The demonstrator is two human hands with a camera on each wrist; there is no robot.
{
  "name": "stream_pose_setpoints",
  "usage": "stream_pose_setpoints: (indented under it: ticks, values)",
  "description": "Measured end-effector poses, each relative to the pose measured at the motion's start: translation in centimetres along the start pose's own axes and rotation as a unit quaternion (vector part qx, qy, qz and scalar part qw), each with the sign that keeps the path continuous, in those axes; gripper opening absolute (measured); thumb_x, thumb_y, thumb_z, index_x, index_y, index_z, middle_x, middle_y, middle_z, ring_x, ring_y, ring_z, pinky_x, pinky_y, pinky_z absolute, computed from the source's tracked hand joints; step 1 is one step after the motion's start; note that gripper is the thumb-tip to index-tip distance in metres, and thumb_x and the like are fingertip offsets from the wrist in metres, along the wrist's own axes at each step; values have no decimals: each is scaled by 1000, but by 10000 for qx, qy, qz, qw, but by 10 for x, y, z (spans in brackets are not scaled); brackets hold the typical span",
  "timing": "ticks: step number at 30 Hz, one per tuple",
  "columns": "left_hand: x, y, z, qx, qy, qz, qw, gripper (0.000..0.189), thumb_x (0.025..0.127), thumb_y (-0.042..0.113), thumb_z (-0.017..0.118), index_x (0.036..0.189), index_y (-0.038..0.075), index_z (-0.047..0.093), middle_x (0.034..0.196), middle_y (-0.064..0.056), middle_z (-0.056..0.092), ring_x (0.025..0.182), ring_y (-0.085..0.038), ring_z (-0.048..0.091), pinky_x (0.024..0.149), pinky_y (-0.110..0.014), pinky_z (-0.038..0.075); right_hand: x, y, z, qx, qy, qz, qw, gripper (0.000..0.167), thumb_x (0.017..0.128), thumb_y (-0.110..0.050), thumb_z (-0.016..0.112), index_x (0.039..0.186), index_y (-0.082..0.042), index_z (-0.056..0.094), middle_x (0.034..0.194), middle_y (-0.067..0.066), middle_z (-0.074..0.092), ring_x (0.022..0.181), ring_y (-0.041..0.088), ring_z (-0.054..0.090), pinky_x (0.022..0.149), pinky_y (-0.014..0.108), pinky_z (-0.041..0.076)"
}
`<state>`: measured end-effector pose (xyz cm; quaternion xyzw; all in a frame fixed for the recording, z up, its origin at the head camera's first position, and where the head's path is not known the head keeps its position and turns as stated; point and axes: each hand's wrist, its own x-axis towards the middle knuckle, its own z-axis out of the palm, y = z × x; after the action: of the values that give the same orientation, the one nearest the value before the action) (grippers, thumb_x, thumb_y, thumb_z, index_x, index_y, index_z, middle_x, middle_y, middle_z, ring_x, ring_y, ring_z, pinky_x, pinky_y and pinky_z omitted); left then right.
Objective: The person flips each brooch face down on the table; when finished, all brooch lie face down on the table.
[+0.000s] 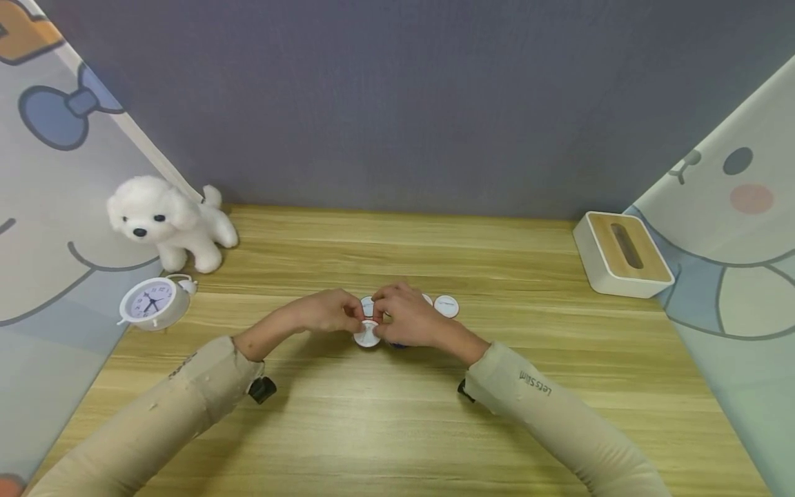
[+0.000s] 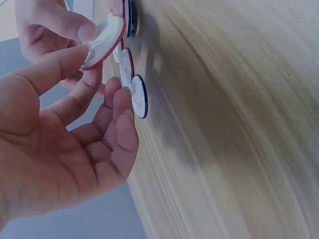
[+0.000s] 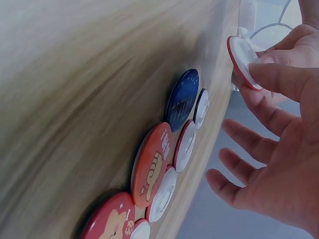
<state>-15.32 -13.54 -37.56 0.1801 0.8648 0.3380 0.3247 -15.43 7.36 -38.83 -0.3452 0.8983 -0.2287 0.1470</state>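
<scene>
In the head view my left hand (image 1: 324, 314) and right hand (image 1: 411, 319) meet over one round button badge (image 1: 366, 334), which shows its white back and pin. The left wrist view has this red-rimmed badge (image 2: 108, 44) tilted and raised off the table, pinched at its edges by fingertips of both hands. My other left fingers curl loosely below it. In the right wrist view the right thumb lies on the white back of the badge (image 3: 244, 57), while the remaining fingers spread apart.
Face-up on the table lie a blue badge (image 3: 182, 102), an orange badge (image 3: 149, 167) and a red badge (image 3: 109, 221). Beside them are several white-backed badges (image 3: 185, 145). A plush dog (image 1: 168, 221) and alarm clock (image 1: 154, 304) stand left, a tissue box (image 1: 621, 255) right.
</scene>
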Motion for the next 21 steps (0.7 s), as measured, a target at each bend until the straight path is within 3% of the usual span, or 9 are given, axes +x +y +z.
stream_pose_setpoints:
  ticks: [9, 16, 21]
  values:
    - [0, -1, 1, -37, 62, 27, 10000, 14, 92, 20, 70, 92, 6, 68, 94, -3, 67, 86, -15, 55, 73, -27, 45, 1, -2, 2, 58, 39, 67, 10000, 11, 92, -25, 68, 83, -21, 67, 140, 8, 59, 137, 34, 43, 109, 62, 35]
    - [-1, -8, 0, -243, -31, -70, 9997, 10, 93, 16, 69, 90, 6, 67, 84, 2, 64, 78, -13, 50, 70, -27, 41, 3, 1, 3, 255, 176, 147, 9994, 13, 92, -23, 68, 79, -19, 67, 138, 8, 60, 134, 34, 45, 107, 60, 37]
    - [-2, -10, -3, -222, 39, -75, 9997, 10, 92, 17, 68, 89, 8, 67, 83, 3, 62, 77, -13, 49, 69, -27, 40, 5, 0, 4, -25, 120, 257, 9996, 15, 91, -25, 69, 78, -18, 67, 136, 8, 61, 132, 34, 46, 105, 59, 39]
